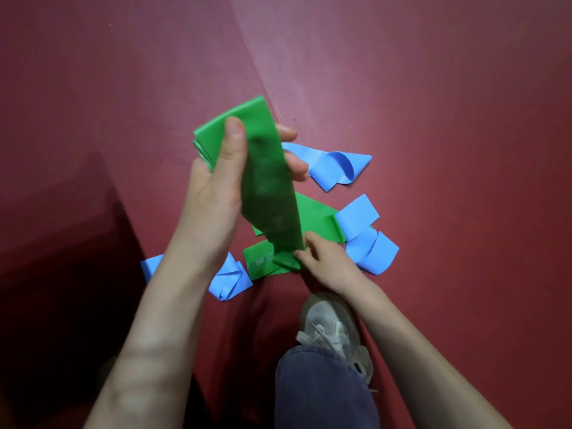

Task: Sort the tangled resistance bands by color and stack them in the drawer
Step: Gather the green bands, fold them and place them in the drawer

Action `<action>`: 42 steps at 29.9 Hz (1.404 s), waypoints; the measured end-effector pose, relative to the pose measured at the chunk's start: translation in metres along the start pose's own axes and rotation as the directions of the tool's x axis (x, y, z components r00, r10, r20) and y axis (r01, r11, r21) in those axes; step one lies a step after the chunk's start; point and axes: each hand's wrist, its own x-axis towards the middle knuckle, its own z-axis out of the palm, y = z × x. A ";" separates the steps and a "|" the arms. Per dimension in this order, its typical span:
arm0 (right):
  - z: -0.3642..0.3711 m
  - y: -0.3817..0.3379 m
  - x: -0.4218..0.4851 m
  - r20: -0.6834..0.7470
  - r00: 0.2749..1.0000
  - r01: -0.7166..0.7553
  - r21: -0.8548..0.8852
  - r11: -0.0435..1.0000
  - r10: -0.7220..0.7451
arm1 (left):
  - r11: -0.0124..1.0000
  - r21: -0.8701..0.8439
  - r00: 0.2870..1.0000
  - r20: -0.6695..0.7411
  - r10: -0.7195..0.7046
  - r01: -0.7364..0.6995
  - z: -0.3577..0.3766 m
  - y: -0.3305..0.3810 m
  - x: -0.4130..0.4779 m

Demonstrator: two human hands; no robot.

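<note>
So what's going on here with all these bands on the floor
A person is sorting resistance bands on a red floor mat. The left hand grips the upper, gathered part of a green band and holds it up, while the right hand pinches its lower end near the floor. More green band and three bunches of blue band lie loose around them. One sneaker shows below. No drawer is in view.

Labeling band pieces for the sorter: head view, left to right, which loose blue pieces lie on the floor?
Blue folded piece by the left forearm → blue curled piece beyond the left hand → blue looped pieces right of the green band.
</note>
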 end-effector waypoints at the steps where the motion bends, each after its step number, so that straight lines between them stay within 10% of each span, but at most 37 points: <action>1: 0.004 0.002 0.001 0.013 1.000 -0.001 -0.014 1.000 0.001 | 1.000 0.006 1.000 -0.008 -0.011 0.011 -0.002 -0.004 0.000; 9: -0.006 0.014 0.000 -0.360 0.903 -0.191 0.155 0.969 0.236 | 0.995 0.006 0.995 -0.025 -0.099 0.099 0.000 -0.026 -0.006; 42: 0.028 0.019 0.005 -0.605 0.702 -0.275 0.256 0.927 0.376 | 0.989 -0.038 0.981 -0.123 -0.148 0.145 0.003 -0.039 -0.011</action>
